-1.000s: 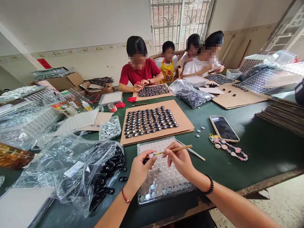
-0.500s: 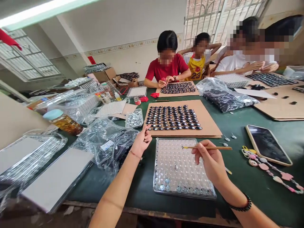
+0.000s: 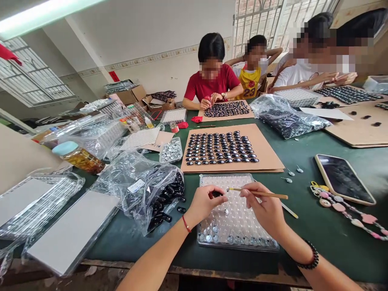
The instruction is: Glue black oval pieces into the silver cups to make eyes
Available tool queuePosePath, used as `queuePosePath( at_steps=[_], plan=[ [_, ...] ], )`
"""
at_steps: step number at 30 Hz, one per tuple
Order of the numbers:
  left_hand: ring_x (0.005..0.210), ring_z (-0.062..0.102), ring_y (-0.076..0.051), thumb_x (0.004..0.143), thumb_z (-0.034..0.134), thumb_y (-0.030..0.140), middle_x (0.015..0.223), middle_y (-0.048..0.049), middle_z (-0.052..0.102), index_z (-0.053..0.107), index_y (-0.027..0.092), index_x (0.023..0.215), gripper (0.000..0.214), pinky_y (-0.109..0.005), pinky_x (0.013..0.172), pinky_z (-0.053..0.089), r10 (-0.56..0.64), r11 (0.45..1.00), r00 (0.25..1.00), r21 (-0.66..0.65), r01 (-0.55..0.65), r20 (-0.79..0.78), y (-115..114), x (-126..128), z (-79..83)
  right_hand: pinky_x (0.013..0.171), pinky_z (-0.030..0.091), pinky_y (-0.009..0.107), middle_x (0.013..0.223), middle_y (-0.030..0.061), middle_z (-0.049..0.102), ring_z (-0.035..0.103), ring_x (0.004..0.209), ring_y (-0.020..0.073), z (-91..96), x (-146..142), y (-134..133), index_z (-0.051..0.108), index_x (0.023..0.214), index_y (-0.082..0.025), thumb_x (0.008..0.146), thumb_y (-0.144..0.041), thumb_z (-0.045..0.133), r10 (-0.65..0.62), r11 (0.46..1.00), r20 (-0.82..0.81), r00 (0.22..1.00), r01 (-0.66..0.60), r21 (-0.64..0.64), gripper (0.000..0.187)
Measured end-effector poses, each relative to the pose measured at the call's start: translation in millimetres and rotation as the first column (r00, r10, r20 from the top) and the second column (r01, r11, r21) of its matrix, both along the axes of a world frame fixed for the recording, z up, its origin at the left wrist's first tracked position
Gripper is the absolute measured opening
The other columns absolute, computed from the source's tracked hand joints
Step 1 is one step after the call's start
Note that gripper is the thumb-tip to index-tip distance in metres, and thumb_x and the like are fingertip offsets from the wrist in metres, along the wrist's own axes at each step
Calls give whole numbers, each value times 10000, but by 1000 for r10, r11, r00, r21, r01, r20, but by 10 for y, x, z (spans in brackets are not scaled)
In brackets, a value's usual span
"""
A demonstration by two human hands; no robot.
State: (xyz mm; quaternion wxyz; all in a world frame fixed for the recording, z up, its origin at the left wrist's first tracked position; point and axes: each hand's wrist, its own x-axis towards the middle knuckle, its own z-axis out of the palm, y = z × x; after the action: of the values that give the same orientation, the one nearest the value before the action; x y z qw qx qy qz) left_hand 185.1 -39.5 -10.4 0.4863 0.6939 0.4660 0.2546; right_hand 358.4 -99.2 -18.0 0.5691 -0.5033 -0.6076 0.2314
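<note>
Over a clear tray (image 3: 239,221), our left fingers (image 3: 221,199) grip a black piece (image 3: 216,194); at its three o'clock, our right fingers (image 3: 254,186) hold a wooden stick (image 3: 271,195). Toward twelve o'clock, cardboard (image 3: 266,151) on our counter (image 3: 336,238) bears rows of black ovals (image 3: 222,147).

A pale wall (image 3: 163,30) is filling the background toward twelve o'clock, and a patterned border strip (image 3: 151,58) is running across it. A barred window (image 3: 256,18) is standing at one o'clock, while another barred window (image 3: 39,74) is letting in daylight at ten. Between ten and eleven, a light tube (image 3: 48,14) is glowing above a pale pillar (image 3: 85,40). A green-topped table (image 3: 333,230) is spreading from nine to three o'clock, its worn front edge showing at six.
</note>
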Motion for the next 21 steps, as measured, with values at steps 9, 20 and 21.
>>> queuePosePath(
  at_steps=[9,20,21],
  plan=[
    [493,322,-84,651,614,474,528,35,462,663,161,932,424,-200,467,268,-48,999,998,13,48,-50,-63,29,-6,547,363,235,702,8,588,531,588,136,-78,-60,-21,519,835,-185,923,-238,411,40,982,326,945,-98,164,149],
    [477,340,-94,660,599,461,506,35,470,675,177,915,390,-200,470,276,-49,998,997,27,50,-54,-72,37,2,533,349,259,676,36,594,531,574,160,-88,-60,-34,539,792,-192,928,-274,381,51,990,396,917,-98,100,224],
    [474,340,-94,661,597,461,499,36,467,676,178,916,388,-200,469,275,-50,998,997,30,52,-60,-71,36,3,532,348,256,676,34,593,529,572,158,-89,-59,-33,539,795,-192,928,-271,380,53,990,393,918,-100,100,222]
  ],
)
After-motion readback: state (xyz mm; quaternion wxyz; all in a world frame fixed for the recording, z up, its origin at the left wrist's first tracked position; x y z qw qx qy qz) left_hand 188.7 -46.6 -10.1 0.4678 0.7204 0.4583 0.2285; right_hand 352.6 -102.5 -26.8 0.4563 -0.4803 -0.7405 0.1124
